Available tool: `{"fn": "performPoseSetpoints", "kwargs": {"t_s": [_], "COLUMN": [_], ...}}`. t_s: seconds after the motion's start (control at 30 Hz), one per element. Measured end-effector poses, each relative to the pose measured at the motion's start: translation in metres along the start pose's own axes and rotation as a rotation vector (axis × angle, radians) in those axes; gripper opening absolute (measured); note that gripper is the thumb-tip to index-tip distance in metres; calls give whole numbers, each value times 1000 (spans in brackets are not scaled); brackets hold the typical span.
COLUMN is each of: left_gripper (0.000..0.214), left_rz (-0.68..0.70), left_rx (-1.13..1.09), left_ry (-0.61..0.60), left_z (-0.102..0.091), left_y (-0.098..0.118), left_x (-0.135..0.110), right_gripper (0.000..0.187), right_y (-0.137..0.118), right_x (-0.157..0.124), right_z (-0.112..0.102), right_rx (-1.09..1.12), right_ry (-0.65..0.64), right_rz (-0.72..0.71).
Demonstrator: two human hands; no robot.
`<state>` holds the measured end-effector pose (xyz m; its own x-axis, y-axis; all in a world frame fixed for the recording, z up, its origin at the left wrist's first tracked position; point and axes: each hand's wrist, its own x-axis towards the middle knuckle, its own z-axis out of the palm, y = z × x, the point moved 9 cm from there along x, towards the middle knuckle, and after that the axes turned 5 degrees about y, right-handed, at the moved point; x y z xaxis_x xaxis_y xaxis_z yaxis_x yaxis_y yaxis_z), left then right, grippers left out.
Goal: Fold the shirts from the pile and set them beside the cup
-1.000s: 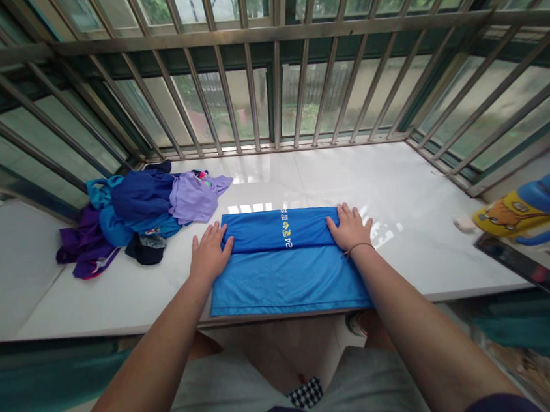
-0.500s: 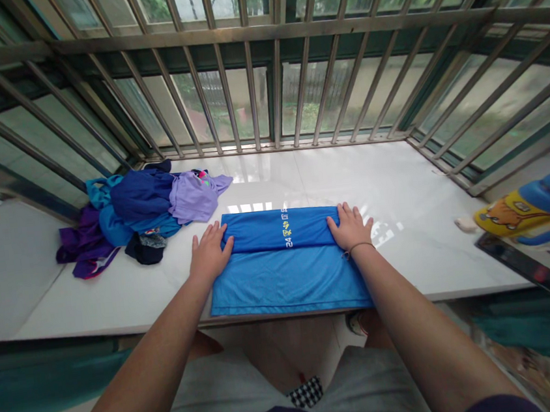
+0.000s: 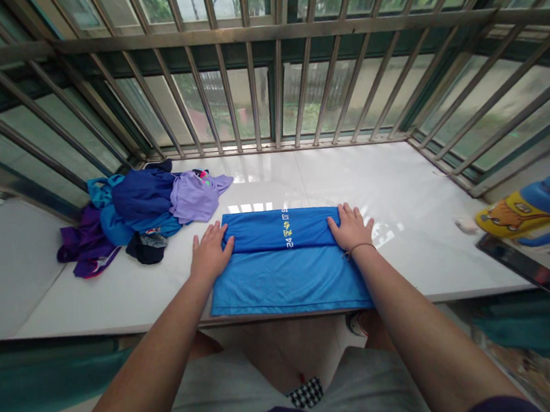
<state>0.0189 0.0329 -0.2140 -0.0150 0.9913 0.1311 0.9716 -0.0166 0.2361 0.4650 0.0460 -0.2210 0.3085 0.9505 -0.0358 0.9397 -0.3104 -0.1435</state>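
A blue shirt (image 3: 287, 280) lies flat on the white windowsill in front of me. Its far part is folded over toward me, making a darker blue band with white and yellow print across the middle. My left hand (image 3: 211, 249) rests on the left end of this band, fingers spread and lying flat. At the right end, my right hand (image 3: 352, 227) lies flat too, its fingers apart, with a thin band around the wrist. Neither hand grips the cloth. The shirt's near hem runs along the sill's front edge.
A heap of clothes (image 3: 142, 203), purple, blue, lilac and black, sits at the left. Metal bars (image 3: 264, 33) stand along the window behind the sill (image 3: 418, 217). On the right are a yellow and blue bottle (image 3: 525, 209) and a dark flat device (image 3: 517, 262).
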Motion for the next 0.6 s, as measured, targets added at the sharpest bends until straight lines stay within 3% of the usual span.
{"fn": "performPoseSetpoints", "kwargs": {"t_s": [0.6], "left_gripper": [61], "left_rz": [8], "left_rx": [10], "left_ry": [2], "left_z": [2], "left_y": [0], "left_x": [-2], "right_gripper": [82], "right_y": [-1], "right_x": [0], "right_z": [3], "right_rx": [-30], "right_ry": [-15], "right_rz": [-9]}}
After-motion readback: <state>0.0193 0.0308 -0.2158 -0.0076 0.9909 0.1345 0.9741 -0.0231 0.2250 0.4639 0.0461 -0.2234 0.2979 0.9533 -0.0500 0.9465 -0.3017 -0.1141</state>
